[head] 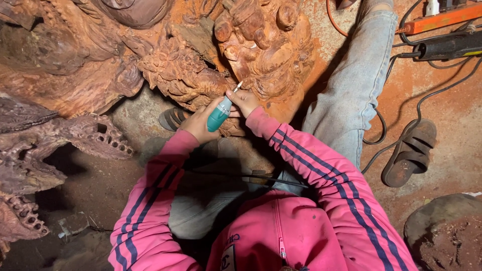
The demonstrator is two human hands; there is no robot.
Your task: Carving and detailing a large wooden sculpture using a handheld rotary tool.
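My left hand (198, 123) grips the teal body of a small rotary carving tool (220, 114), its thin bit pointing up toward a big reddish carved wood sculpture (261, 45). At the tool's front end, my right hand (243, 102) pinches the tool near the bit, fingertips close to the carved surface. Both arms wear pink sleeves with dark stripes. The tool's black cord (241, 175) runs back across my lap.
Darker carved wood pieces (35, 145) lie at the left. My leg in grey trousers (351, 85) stretches right. A sandal (410, 153), black cables, an orange power strip (442, 19) and another power tool (449, 47) lie on the dusty red floor.
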